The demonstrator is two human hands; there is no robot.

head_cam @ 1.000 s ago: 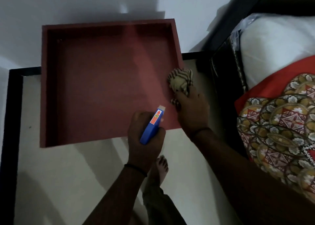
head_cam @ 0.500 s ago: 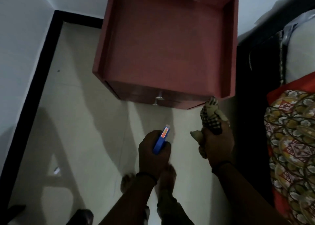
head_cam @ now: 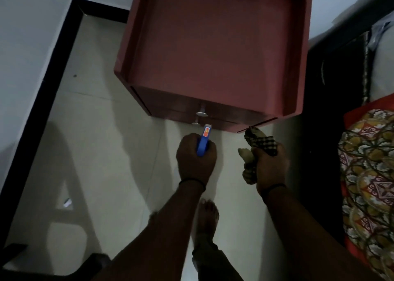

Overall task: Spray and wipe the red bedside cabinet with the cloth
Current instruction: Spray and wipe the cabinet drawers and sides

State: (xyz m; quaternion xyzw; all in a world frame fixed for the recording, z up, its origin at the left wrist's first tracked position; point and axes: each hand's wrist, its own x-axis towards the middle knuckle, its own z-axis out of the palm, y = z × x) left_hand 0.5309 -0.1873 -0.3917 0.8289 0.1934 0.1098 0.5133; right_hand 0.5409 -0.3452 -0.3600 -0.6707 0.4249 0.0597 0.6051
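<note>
Both hands are held above the floor (head_cam: pixel 106 153), just in front of the red bedside cabinet (head_cam: pixel 213 46). The left hand (head_cam: pixel 196 157) grips a blue spray bottle (head_cam: pixel 203 142), its nozzle aimed at the drawer fronts near two round knobs (head_cam: pixel 201 114). The right hand (head_cam: pixel 270 170) clutches the checked cloth (head_cam: pixel 260 146), whose tip is at the cabinet's front right corner. The cabinet stands at the floor's far edge, just beside the bed (head_cam: pixel 373 163).
</note>
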